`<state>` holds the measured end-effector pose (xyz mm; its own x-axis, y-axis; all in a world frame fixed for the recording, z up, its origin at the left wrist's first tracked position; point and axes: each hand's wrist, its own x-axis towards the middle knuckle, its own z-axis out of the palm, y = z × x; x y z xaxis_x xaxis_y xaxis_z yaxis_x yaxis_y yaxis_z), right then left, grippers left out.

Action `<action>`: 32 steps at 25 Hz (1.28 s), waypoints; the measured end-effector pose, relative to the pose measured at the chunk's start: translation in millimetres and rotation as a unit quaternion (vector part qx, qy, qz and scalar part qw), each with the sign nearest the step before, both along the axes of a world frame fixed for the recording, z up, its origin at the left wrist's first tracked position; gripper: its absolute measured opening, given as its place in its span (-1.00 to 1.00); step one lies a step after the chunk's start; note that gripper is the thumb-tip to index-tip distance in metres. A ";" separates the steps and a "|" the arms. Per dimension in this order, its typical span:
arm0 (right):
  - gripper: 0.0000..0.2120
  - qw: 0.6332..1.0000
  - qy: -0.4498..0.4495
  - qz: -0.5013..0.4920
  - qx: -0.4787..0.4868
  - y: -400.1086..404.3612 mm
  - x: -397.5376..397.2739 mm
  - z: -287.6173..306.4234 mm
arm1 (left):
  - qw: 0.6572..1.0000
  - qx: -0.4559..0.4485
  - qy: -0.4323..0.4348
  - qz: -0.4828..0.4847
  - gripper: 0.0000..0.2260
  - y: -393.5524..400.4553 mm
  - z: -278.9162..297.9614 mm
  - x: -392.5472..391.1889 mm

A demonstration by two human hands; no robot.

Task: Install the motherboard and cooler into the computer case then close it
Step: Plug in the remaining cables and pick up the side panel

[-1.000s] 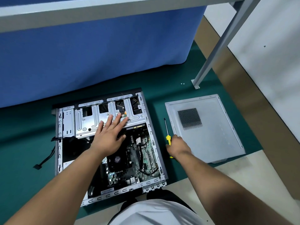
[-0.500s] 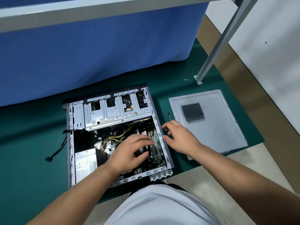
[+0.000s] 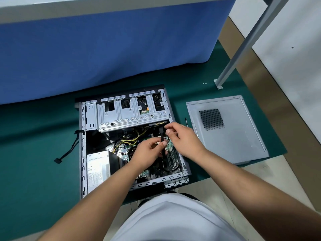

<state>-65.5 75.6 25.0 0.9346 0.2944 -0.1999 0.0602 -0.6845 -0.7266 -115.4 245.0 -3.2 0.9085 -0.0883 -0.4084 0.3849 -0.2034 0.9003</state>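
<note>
Both hands work over the open computer case point(image 3: 83, 153) lying on the green mat point(image 3: 34, 153) — the left hand point(image 3: 147, 153) and right hand point(image 3: 182, 140) each pinch a black cable point(image 3: 162, 136) running upright between them, above the motherboard point(image 3: 171, 157). The side panel point(image 3: 234, 136) lies flat, apart, to the right — a screwdriver point(image 3: 186, 121) beside it.

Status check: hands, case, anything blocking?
Left hand and right hand both pinch black cable over motherboard. Computer case open, side panel off, lying right. Nothing blocking.
</note>
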 end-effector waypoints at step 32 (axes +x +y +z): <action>-0.45 0.993 0.010 -0.083 -0.083 38.7 51.5 -41.6 | 0.913 -0.175 0.158 0.333 -0.97 -26.2 -22.1 57.2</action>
<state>-13.9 114.2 -16.6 0.9628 0.0978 -0.2519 -0.0771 -0.7939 -0.6031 -58.2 218.8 -25.3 0.6507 0.2649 -0.7116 0.5697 0.4493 0.6882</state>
